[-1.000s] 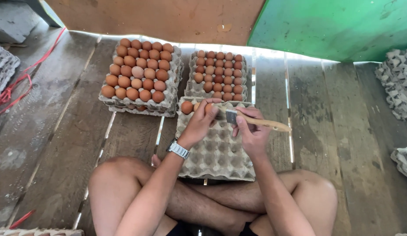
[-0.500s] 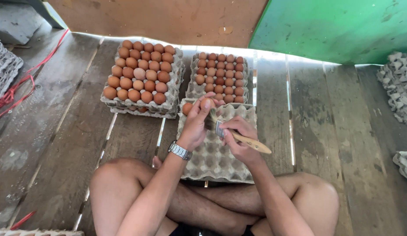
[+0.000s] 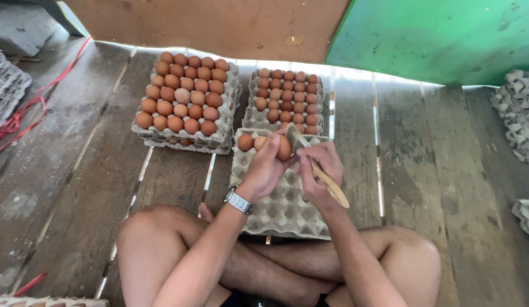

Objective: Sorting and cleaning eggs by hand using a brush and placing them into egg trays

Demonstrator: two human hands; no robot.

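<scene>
Change: since half a second ago both hands have come a little nearer the person, and the brush now stands more upright against the egg; the trays have not moved.
Left hand (image 3: 268,165): fingers curled around a brown egg (image 3: 284,148), held up over the far end of the near tray; a watch (image 3: 239,200) is on the wrist.
Right hand (image 3: 320,170): fingers closed around the wooden handle of a brush (image 3: 315,165); its bristle end touches the egg.
Near tray (image 3: 278,210): grey pulp, mostly bare cups, lying on the floor between the knees; two eggs sit in its far left corner.
Left stack (image 3: 185,96): full trays of brown eggs, just beyond the near tray to the left.
Middle stack (image 3: 287,99): full tray, smaller eggs, touching the far edge of the near tray.
Spare trays (image 3: 517,113): grey piles at the right edge, well apart from the hands.
Floor (image 3: 435,170): wooden planks with gaps; wide open room on the right and left of the person.
Wall (image 3: 435,40): green board on the right, brown board in the middle.
</scene>
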